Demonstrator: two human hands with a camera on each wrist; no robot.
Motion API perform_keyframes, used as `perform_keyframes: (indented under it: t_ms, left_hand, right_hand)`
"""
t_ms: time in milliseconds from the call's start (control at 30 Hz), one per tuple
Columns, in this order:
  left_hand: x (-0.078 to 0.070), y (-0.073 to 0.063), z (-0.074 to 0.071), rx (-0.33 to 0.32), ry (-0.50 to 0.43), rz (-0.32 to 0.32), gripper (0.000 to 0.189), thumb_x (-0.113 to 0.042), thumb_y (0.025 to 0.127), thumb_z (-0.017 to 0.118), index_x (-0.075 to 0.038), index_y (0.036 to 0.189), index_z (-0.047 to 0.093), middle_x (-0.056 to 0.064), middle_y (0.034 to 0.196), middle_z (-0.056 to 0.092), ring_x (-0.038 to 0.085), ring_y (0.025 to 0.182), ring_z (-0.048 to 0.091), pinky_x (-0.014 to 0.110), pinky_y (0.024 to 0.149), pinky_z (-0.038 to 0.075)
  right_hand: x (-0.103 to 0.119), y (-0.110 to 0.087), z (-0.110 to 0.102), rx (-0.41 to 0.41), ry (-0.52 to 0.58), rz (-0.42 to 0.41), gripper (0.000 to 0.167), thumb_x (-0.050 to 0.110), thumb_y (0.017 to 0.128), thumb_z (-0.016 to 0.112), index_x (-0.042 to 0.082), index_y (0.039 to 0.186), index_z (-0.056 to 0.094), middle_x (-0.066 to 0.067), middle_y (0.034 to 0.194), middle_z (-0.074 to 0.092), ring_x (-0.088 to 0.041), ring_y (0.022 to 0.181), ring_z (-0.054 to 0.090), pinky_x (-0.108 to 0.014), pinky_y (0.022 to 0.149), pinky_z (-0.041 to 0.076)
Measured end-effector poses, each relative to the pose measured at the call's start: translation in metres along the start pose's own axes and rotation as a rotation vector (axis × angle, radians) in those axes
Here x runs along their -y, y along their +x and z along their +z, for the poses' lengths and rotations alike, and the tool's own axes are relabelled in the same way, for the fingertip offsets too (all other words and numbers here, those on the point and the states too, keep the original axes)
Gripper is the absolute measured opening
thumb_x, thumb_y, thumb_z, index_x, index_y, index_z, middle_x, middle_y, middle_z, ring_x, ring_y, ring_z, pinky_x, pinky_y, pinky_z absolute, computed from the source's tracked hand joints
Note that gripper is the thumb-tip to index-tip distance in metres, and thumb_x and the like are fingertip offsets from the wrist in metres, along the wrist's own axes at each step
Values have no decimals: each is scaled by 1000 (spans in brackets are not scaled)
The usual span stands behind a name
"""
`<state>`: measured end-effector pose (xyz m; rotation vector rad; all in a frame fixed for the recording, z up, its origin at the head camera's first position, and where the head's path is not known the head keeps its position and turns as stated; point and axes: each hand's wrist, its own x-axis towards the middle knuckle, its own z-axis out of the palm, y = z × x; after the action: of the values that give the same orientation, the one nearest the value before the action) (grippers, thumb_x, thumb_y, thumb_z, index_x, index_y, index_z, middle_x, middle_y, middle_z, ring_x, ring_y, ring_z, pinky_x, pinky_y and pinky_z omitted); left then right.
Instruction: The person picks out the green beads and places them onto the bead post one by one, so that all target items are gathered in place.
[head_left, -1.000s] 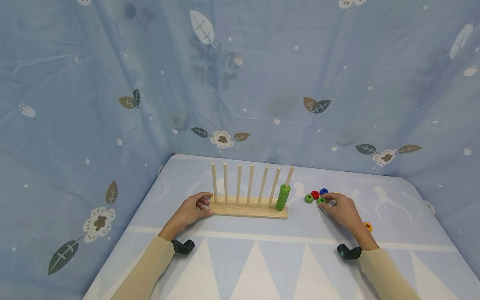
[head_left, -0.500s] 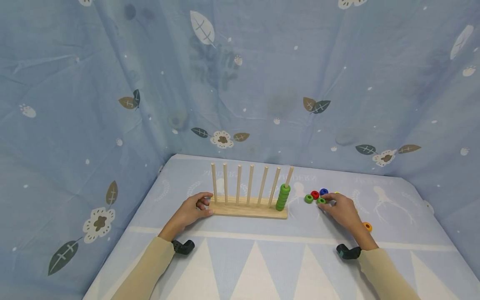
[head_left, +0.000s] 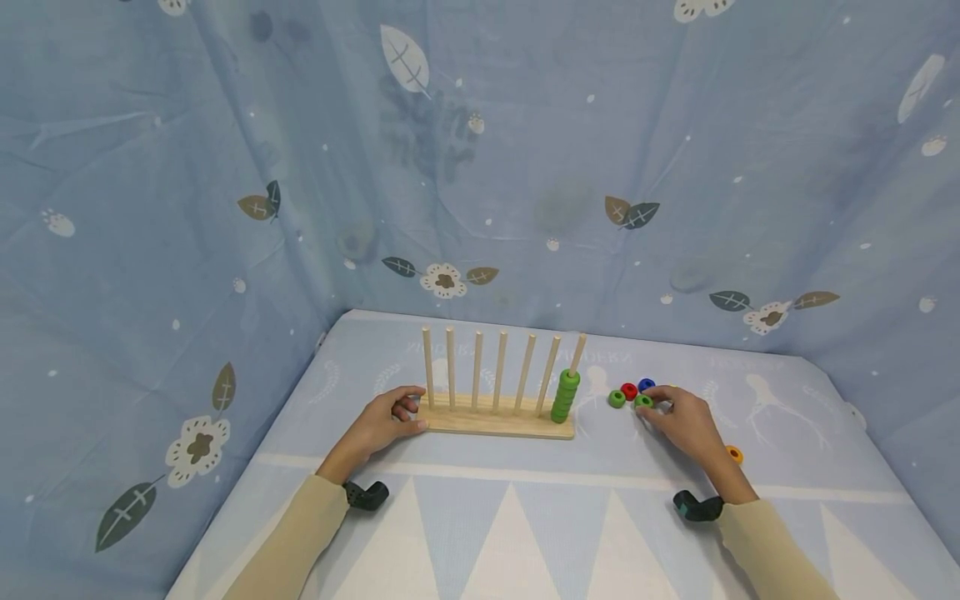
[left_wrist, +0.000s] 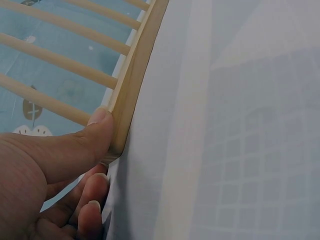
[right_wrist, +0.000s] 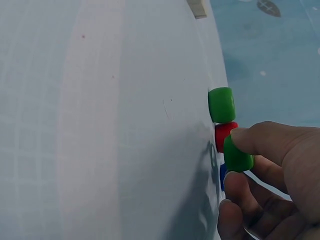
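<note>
A wooden peg rack (head_left: 487, 427) stands on the table, its several upright pegs rising from a flat base. Green beads (head_left: 566, 397) are stacked on its rightmost peg; the other pegs are bare. My left hand (head_left: 382, 421) grips the left end of the base, with the thumb (left_wrist: 90, 137) on its edge in the left wrist view. To the right of the rack, my right hand (head_left: 686, 423) pinches a loose green bead (right_wrist: 238, 155) between thumb and fingers. Close beside it lie a second green bead (head_left: 617, 399), a red bead (head_left: 629, 390) and a blue bead (head_left: 647, 384).
A yellow bead (head_left: 675, 386) is mostly hidden behind the right hand. Nearer the right wrist lies an orange-yellow bead (head_left: 734, 454), partly covered by the arm. A patterned blue curtain (head_left: 525, 167) hangs behind and beside the table (head_left: 510, 467).
</note>
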<state>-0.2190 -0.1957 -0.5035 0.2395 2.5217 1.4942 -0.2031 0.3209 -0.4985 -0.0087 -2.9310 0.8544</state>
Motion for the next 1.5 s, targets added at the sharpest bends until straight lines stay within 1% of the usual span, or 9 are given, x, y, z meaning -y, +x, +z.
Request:
perform_keyframes:
  t_ms: [200, 400, 533, 800, 1033, 1267, 1500]
  left_hand:
    - [0, 0, 0, -2, -7, -1, 59, -9, 89, 82, -9, 143, 59, 9, 112, 61, 22, 91, 55, 38, 82, 44]
    - [1, 1, 0, -2, -9, 2, 59, -9, 89, 82, -9, 143, 59, 9, 112, 61, 22, 91, 55, 38, 82, 45]
    - [1, 1, 0, 1, -6, 4, 59, -8, 89, 82, -8, 144, 58, 8, 112, 60, 22, 91, 55, 38, 81, 45]
    - [2, -1, -2, -2, 5, 11, 60, -8, 89, 82, -7, 143, 59, 10, 112, 61, 22, 90, 55, 35, 79, 45]
    - [3, -1, -2, 1, 2, 10, 60, -9, 88, 83, -7, 143, 59, 10, 111, 61, 22, 90, 55, 35, 80, 45]
    - [2, -1, -1, -5, -11, -8, 60, -7, 88, 83, -8, 143, 60, 9, 111, 61, 22, 90, 55, 37, 81, 45]
    - [4, 2, 1, -5, -12, 6, 61, -8, 88, 83, -9, 144, 59, 8, 112, 61, 21, 91, 54, 38, 82, 45]
  right_hand:
    - [2, -1, -2, -6, 27, -1, 41, 24, 93, 78, -1, 123, 69, -17, 110, 71, -22, 78, 56, -34, 62, 46]
    - [5, -3, -3, 0, 41, 9, 42, 25, 92, 78, 0, 125, 68, -15, 107, 71, -22, 77, 57, -33, 60, 47]
    - [8, -5, -5, -4, 44, 5, 41, 24, 92, 78, 0, 125, 69, -14, 107, 71, -21, 76, 56, -33, 59, 46]
    - [14, -7, -9, -10, 70, -10, 41, 22, 92, 78, 0, 125, 68, -15, 109, 71, -19, 69, 56, -31, 54, 46]
    - [20, -9, -12, -19, 78, -7, 41, 20, 92, 79, 1, 127, 67, -15, 113, 70, -19, 69, 55, -30, 53, 45]
    - [28, -12, -15, -44, 73, -23, 39, 19, 91, 79, 1, 124, 68, -14, 109, 70, -19, 68, 53, -29, 51, 42]
    - [33, -14, -16, -56, 75, -20, 39, 19, 91, 79, 3, 125, 68, -13, 107, 71, -18, 66, 54, -30, 51, 42]
